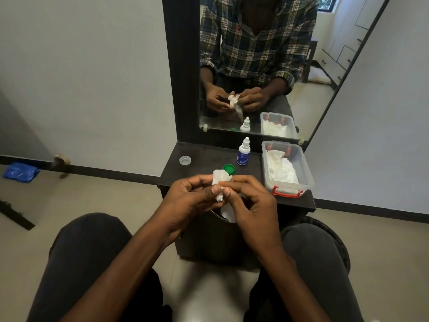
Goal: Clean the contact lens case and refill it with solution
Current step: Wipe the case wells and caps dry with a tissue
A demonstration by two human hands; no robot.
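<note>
- Both hands are up in front of the dark shelf (204, 159), left hand (185, 198) and right hand (253, 205) pinching a crumpled white tissue (219, 182) between the fingertips.
- Can't really see the lens case, the tissue hides whatever's inside it.
- Green cap (229, 168) sits just behind the tissue, clear cap (185, 160) off near the shelf's left edge.
- Solution bottle (243, 152) stands upright just beside the plastic tub (301, 168), which takes up the right side.

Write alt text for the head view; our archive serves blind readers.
Both hands, left hand and right hand, pinch a white tissue above a dark shelf holding a solution bottle, green cap and clear tissue box.
</note>
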